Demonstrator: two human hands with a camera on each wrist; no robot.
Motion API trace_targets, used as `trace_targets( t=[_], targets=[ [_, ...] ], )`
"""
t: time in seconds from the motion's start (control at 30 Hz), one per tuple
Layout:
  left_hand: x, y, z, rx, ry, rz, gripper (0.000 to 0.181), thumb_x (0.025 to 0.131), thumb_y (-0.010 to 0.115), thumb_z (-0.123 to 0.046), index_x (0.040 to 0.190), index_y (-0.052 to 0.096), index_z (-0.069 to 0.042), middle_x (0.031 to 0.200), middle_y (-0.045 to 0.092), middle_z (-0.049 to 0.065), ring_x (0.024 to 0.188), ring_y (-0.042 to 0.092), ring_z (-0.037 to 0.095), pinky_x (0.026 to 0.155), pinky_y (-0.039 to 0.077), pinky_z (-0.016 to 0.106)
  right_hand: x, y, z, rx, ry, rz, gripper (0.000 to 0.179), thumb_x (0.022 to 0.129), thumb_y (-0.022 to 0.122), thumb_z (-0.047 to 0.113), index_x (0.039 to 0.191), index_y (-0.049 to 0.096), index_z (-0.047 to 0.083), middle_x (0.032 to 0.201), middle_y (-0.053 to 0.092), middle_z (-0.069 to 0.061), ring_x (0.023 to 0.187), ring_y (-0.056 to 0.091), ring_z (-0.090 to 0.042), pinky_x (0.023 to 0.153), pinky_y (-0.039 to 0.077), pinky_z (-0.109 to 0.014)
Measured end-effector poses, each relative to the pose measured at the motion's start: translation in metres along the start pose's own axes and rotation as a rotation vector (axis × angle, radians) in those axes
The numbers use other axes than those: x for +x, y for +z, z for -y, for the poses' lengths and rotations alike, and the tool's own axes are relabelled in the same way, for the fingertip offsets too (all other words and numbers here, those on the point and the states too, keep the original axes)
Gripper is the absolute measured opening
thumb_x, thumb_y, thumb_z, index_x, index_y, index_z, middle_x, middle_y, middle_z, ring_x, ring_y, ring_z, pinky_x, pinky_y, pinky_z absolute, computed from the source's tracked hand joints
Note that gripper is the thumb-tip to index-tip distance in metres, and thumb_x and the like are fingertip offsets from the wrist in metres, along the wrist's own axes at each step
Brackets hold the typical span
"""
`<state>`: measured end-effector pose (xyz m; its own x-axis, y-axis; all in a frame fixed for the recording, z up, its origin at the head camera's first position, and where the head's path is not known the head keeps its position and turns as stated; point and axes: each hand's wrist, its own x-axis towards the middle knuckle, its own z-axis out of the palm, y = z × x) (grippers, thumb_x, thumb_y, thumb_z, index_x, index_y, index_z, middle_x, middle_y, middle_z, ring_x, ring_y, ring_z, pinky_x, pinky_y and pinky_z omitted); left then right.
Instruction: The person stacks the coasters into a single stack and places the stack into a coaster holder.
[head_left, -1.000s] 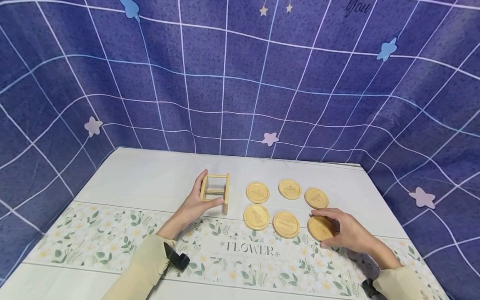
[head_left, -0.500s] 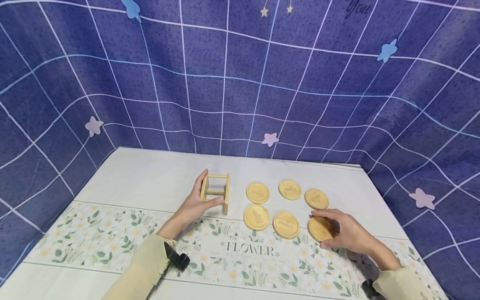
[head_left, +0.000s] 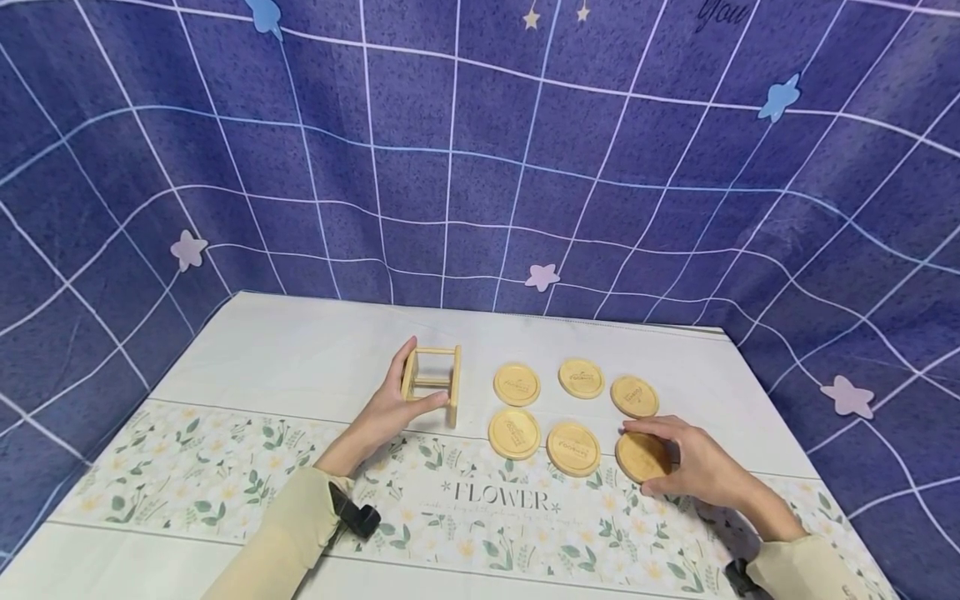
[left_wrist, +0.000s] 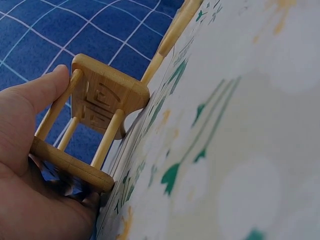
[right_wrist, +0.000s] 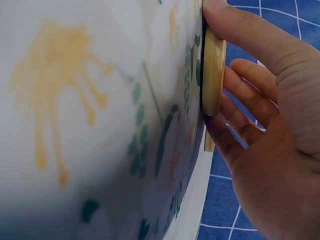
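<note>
Wooden coasters [head_left: 573, 448] lie spread out, our left grip [head_left: 393, 407] clasping the rack [left_wrist: 102, 102], likely for steadiness, our right grip [head_left: 696, 460] pinching the end coaster [head_left: 642, 457].

Head view drifted a hair over the last second: purple backdrop [head_left: 420, 187], blue star [head_left: 780, 98], wooden rack [head_left: 455, 379] and six loose discs [head_left: 517, 384] all landed marginally further right in frame. Read as camera shift.
</note>
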<state>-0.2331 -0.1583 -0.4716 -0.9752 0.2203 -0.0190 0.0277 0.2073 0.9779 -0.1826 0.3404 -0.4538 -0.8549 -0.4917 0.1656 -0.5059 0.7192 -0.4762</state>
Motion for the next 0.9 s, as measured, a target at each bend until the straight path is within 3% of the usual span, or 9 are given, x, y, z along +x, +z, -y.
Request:
trace_targets(
  t=[0.37, 0.6, 0.9],
  targets=[
    [0.001, 0.000, 0.001, -0.023, 0.006, 0.001, 0.116, 0.100, 0.084, -0.031, 0.180, 0.000, -0.033, 0.187, 0.004, 0.010, 0.171, 0.009, 0.038, 0.137, 0.013, 0.061, 0.003, 0.001, 0.003, 0.052, -0.033, -0.055, 0.087, 0.070, 0.108, 0.031, 0.147, 0.072, 0.011, 0.148, 0.071, -0.010, 0.134, 0.065, -0.029, 0.111, 0.038, -0.008],
    [0.001, 0.000, 0.000, -0.016, 0.005, 0.003, 0.116, 0.100, 0.085, -0.032, 0.180, 0.000, -0.033, 0.187, 0.003, 0.011, 0.171, 0.008, 0.039, 0.136, 0.014, 0.062, 0.004, 0.001, 0.003, 0.083, -0.036, -0.058, 0.088, 0.072, 0.107, 0.029, 0.149, 0.070, 0.008, 0.148, 0.070, -0.013, 0.125, 0.068, -0.018, 0.103, 0.058, -0.025],
    [-0.001, 0.000, -0.001, -0.024, 0.010, 0.019, 0.117, 0.101, 0.084, -0.032, 0.180, -0.002, -0.032, 0.187, 0.003, 0.012, 0.171, 0.007, 0.041, 0.136, 0.012, 0.065, 0.011, 0.001, 0.008, 0.092, -0.107, -0.097, 0.083, 0.076, 0.106, 0.023, 0.148, 0.070, 0.004, 0.144, 0.072, -0.011, 0.121, 0.070, -0.013, 0.098, 0.063, -0.033]
  ],
)
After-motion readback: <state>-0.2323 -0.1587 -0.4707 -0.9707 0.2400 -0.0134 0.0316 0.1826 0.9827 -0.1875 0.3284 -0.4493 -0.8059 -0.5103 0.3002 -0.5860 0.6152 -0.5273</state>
